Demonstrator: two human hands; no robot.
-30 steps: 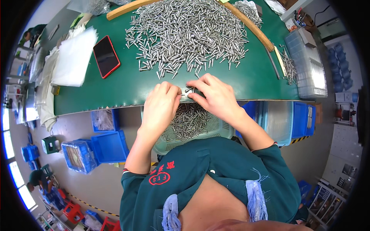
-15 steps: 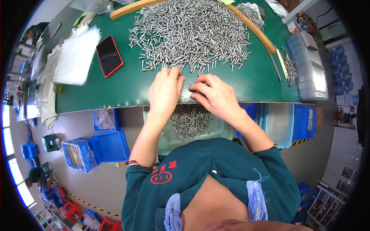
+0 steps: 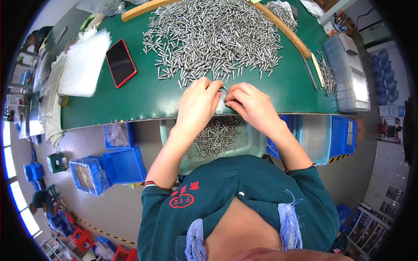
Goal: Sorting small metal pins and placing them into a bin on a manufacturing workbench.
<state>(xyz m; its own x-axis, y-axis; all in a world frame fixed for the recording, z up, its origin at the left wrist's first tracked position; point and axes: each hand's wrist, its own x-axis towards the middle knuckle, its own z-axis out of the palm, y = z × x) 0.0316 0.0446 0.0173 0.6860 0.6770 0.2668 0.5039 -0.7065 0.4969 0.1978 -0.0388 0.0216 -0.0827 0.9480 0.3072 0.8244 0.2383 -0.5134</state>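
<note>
A broad heap of small silvery metal pins point(image 3: 213, 41) is spread over the green tabletop point(image 3: 143, 98). Just at its near edge, my left hand point(image 3: 198, 102) is closed, and one metal pin point(image 3: 224, 88) sticks out at its thumb and fingertips. Close by on the right, my right hand point(image 3: 252, 104) has its fingers curled against the thumb. Whatever lies in that pinch is hidden. Under the table edge, between my forearms, a pale green perforated basket point(image 3: 257, 145) holds many more of these pins.
Wooden bars point(image 3: 289, 35) border the heap. To the left lie a red-edged phone point(image 3: 121, 63) and white sheets point(image 3: 85, 65). Clear plastic boxes point(image 3: 348, 76) stand at the right end. Blue bins point(image 3: 125, 164) are below the table. Another person point(image 3: 41, 200) sits far left.
My left hand has shifted right, toward the right hand, and a pin now shows at its fingertips. The right hand has moved slightly right, its fingers curling in more.
</note>
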